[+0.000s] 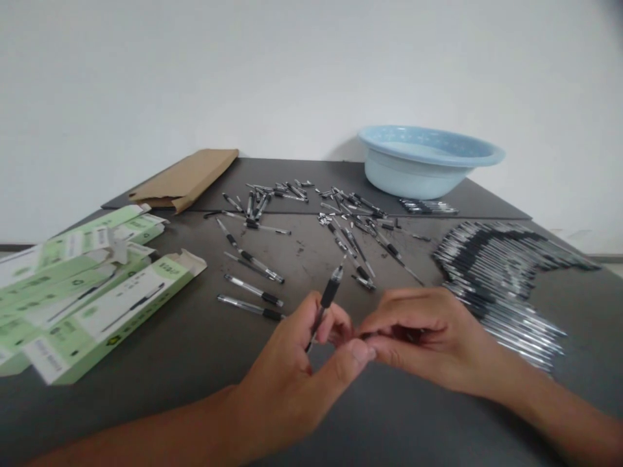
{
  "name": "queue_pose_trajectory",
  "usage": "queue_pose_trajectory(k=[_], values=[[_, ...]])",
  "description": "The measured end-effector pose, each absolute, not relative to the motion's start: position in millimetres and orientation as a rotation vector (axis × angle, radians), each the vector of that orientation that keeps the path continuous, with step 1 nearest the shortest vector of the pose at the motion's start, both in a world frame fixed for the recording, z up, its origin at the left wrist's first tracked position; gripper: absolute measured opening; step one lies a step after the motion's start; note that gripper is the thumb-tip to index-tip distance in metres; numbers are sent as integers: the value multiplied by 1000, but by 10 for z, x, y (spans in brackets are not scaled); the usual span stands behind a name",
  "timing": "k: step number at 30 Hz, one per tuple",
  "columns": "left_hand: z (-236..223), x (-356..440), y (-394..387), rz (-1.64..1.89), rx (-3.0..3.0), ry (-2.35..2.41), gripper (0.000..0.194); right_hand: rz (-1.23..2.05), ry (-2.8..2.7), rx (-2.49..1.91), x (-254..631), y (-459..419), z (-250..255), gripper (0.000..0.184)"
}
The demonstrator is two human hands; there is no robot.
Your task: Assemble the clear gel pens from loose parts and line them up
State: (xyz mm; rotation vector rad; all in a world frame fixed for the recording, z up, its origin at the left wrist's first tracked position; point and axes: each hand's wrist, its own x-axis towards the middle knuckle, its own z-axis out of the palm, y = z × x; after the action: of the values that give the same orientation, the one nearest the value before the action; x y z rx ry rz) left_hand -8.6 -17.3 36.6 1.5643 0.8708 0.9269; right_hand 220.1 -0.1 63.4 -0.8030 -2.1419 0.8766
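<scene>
A clear gel pen with a black rubber grip (331, 290) stands tilted in my left hand (302, 376), its tip pointing up and away. The fingers of that hand are closed around it. My right hand (433, 344) is pinched shut, and its fingertips meet my left thumb over a small dark piece that is mostly hidden. Just beyond my left hand lie several loose gel pens (253, 290). Pen parts, with refills and small tips (350, 240), are scattered past my fingers.
To the right, many pens lie in a dense row (501, 259). A light blue basin (413, 172) stands at the back right, near a small bunch of pens (428, 206). Green-and-white pen boxes (121, 311) pile up at left, with a brown paper envelope (195, 174) behind.
</scene>
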Motion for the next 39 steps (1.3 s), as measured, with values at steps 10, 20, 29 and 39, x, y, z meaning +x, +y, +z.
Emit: queue_pose_trajectory(k=[10, 20, 29, 39], values=[[320, -66, -158, 848, 1603, 995, 42, 860, -2156, -919, 2267, 44, 632, 13], [356, -44, -161, 999, 1429, 837, 34, 296, -2394, -1523, 2498, 1343, 983, 41], [69, 24, -62, 1071, 1492, 710, 41, 32, -2698, -1579, 2102, 2430, 557, 35], [120, 8, -78, 899, 1549, 812, 38, 70, -2791, -1617, 1965, 2593, 597, 35]])
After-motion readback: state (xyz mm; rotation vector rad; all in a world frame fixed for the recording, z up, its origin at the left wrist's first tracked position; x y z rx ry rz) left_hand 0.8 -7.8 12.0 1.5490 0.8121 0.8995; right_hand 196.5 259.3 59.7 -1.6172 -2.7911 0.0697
